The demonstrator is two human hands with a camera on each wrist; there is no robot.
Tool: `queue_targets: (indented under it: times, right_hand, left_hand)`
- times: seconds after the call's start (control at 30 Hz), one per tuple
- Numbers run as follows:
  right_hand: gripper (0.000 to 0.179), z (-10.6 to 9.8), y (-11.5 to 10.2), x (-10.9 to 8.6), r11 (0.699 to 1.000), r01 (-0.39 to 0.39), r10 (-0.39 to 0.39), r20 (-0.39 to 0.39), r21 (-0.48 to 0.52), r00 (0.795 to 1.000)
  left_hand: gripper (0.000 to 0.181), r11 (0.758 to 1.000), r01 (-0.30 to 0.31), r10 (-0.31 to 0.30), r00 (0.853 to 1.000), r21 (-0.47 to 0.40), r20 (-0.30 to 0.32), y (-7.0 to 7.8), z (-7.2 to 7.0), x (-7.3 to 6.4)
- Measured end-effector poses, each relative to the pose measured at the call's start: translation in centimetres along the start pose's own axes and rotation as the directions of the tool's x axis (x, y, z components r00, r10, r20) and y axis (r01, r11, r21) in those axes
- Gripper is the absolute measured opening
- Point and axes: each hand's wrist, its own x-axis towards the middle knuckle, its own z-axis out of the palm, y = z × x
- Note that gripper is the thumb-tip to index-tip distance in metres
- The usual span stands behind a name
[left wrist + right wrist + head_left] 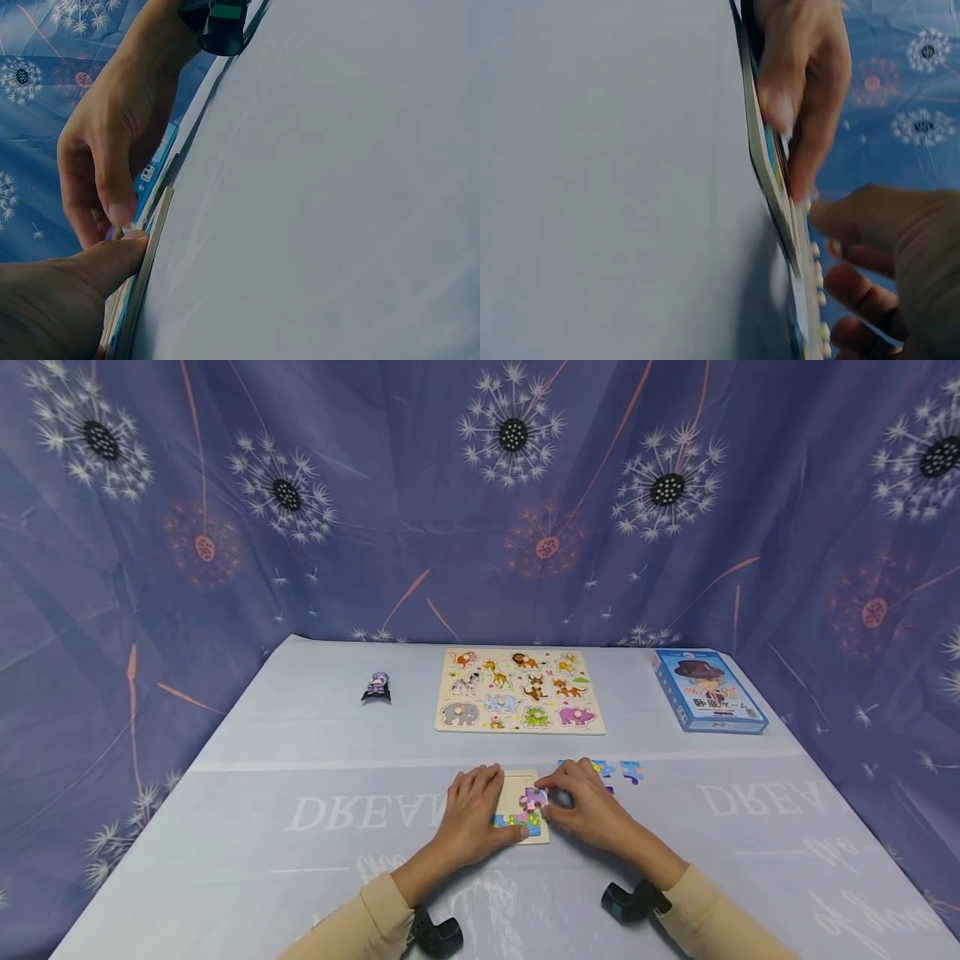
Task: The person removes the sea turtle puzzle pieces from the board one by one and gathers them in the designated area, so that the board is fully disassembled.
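Note:
A small wooden puzzle tray [516, 783] lies on the table, with joined blue, green and pink jigsaw pieces [517, 822] along its near side. My left hand [471, 817] rests at the tray's left side, fingers stretched forward, thumb pressing the near pieces. Between thumb and forefinger my right hand [588, 802] pinches a purple-pink jigsaw piece [533, 798] over the tray's right part. Whether that piece touches the tray I cannot tell. Edge-on in the left wrist view, the tray [154, 251] has the left thumb on it. Loose blue jigsaw pieces [632, 770] lie beyond the right hand, which partly hides them.
Behind the tray lies a wooden animal peg board [517, 691]. A blue game box [708, 691] sits at the back right, and a small purple-and-black figure [377, 687] at the back left. A dandelion-patterned curtain [420, 527] hangs behind the table [247, 852].

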Motion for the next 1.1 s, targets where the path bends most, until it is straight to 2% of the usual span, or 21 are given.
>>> queue_targets:
  times: [0.2, 0.4, 0.6, 0.8, 1.1]
  right_hand:
    - [0.033, -2.8, 2.7, -1.7, 0.996, -0.090, 0.090, 0.005, 0.027, 0.996]
    - [0.034, -5.3, 6.4, -3.9, 0.988, -0.155, 0.155, -0.006, -0.027, 0.988]
    - [0.035, -6.7, 9.0, -5.3, 0.981, -0.185, 0.185, -0.016, -0.060, 0.983]
    - [0.035, -7.1, 10.0, -5.8, 0.981, -0.182, 0.183, 0.000, -0.067, 0.983]
    - [0.037, -7.2, 10.2, -5.8, 0.976, -0.207, 0.209, 0.021, -0.064, 0.978]
  left_hand:
    - [0.088, 1.000, -0.003, 0.003, 1.000, -0.016, -0.004, 0.1, 0.0, 0.0]
    - [0.088, 1.000, -0.001, 0.001, 1.000, -0.018, -0.008, 0.1, 0.0, -0.1]
    - [0.088, 1.000, -0.001, 0.001, 1.000, -0.021, -0.005, 0.1, 0.1, -0.1]
    - [0.089, 1.000, -0.001, 0.001, 1.000, -0.012, -0.003, 0.1, 0.0, -0.1]
    - [0.090, 0.999, -0.031, 0.031, 0.999, 0.007, -0.006, 0.0, -0.1, -0.1]
